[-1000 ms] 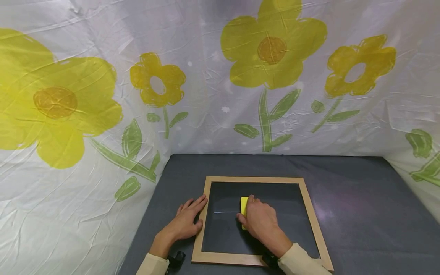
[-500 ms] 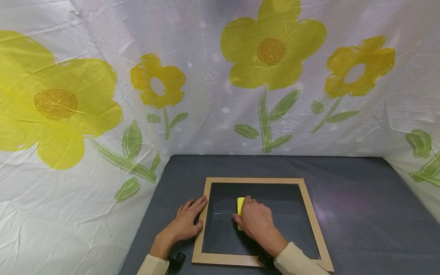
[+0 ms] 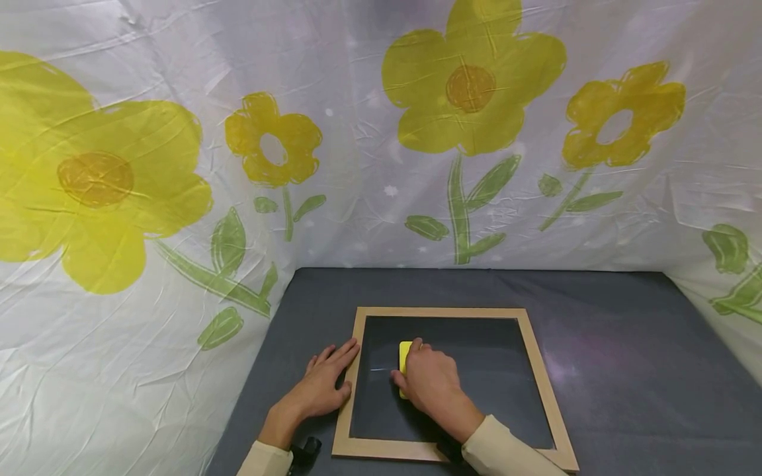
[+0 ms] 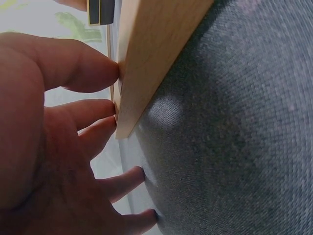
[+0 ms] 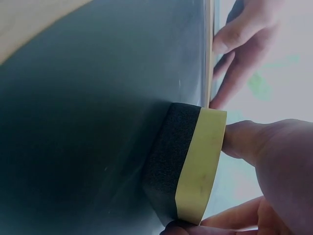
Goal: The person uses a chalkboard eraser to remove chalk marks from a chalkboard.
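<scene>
A wood-framed chalkboard [image 3: 494,377] lies flat on the dark cloth. My right hand [image 3: 433,380] grips a chalkboard eraser [image 3: 404,354], yellow on top with a thick black felt. In the right wrist view the felt side of the eraser [image 5: 171,161] is down against the board, thumb on one side and fingers at the other. My left hand [image 3: 318,391] rests with spread fingers at the frame's left side. The left wrist view has thumb and two fingertips touching the wooden frame [image 4: 151,54], the other two on the cloth. A faint pale line [image 3: 379,369] crosses the board left of the eraser.
Dark grey cloth [image 3: 631,370] covers the table around the board. Behind it and at the sides hangs a white curtain [image 3: 351,165] printed with yellow flowers. A black wrist strap [image 3: 306,451] sits at the left sleeve.
My right hand has slid the eraser leftward across the board, toward the pale line. The left hand and the board stay where they were.
</scene>
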Demonstrator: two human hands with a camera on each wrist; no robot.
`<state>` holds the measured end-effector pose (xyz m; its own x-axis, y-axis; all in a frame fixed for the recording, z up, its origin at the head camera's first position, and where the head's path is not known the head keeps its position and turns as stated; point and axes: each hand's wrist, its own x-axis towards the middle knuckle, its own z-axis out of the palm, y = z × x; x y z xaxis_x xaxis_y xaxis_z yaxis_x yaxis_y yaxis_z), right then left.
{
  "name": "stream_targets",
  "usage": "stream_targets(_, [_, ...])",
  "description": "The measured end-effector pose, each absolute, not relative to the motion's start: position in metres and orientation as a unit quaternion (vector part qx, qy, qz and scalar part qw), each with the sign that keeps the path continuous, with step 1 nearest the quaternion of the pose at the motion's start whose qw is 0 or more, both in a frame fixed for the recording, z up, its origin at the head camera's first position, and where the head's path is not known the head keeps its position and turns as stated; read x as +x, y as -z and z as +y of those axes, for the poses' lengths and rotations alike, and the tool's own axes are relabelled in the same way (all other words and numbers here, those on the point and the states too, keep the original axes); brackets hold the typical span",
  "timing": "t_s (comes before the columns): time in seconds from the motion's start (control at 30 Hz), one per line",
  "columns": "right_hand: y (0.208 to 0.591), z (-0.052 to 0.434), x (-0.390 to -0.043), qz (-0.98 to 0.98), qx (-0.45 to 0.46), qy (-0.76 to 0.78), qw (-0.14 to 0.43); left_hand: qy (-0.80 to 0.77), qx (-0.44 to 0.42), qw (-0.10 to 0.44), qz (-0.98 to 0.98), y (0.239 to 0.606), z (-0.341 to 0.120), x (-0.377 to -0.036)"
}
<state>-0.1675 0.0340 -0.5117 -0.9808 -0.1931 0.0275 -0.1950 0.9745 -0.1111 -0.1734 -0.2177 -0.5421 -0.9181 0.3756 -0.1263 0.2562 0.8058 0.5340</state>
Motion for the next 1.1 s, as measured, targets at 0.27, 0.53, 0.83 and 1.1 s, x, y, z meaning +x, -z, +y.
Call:
stream_targets(0.27, [0.511,0.021,-0.172,-0.993,0.102,-0.056,-0.001,-0.262,0.168,0.106,0.944,0.542,-0.217,-0.174])
stream_targets(0.53, [0.512,0.011,-0.173,-0.992,0.119,-0.039,0.006,-0.260,0.166,0.109,0.945,0.543,-0.217,-0.173])
stream_targets(0.83, [0.512,-0.008,-0.175,-0.991,0.136,-0.018,-0.009,-0.264,0.169,0.110,0.943,0.544,-0.218,-0.173])
stream_targets(1.1, [0.514,-0.022,-0.177,-0.988,0.151,-0.014,0.007,-0.269,0.166,0.116,0.942,0.543,-0.219,-0.174])
